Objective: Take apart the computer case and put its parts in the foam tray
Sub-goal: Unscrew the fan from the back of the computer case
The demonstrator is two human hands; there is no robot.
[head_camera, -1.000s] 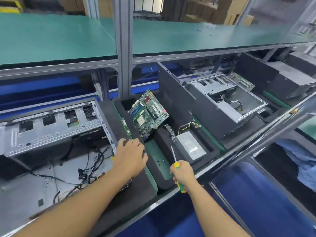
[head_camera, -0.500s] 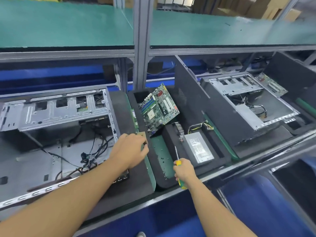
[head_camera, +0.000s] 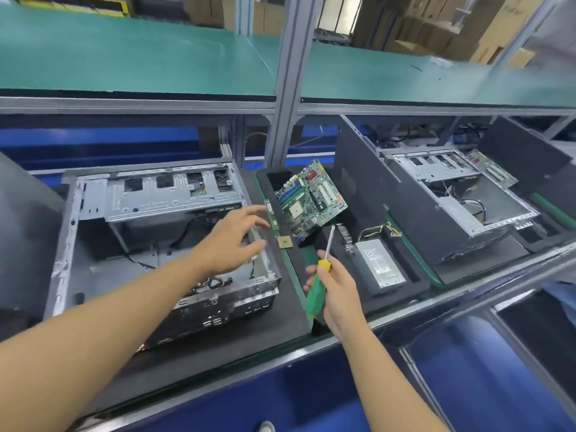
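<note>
We see the left hand (head_camera: 237, 236) hovering with its fingers spread wide and holding nothing, above the right edge of the opened computer case (head_camera: 140, 232), which lies on a black mat (head_camera: 290, 310). The right hand (head_camera: 338, 291) grips a screwdriver (head_camera: 315, 294) by its green and yellow handle, the shaft pointing up toward the motherboard (head_camera: 311, 199), which leans tilted in the foam tray (head_camera: 416, 280). A power supply (head_camera: 380, 266) lies in a pocket of that tray. A small tan square (head_camera: 285, 243), possibly a processor chip, rests on the foam just beside the board.
</note>
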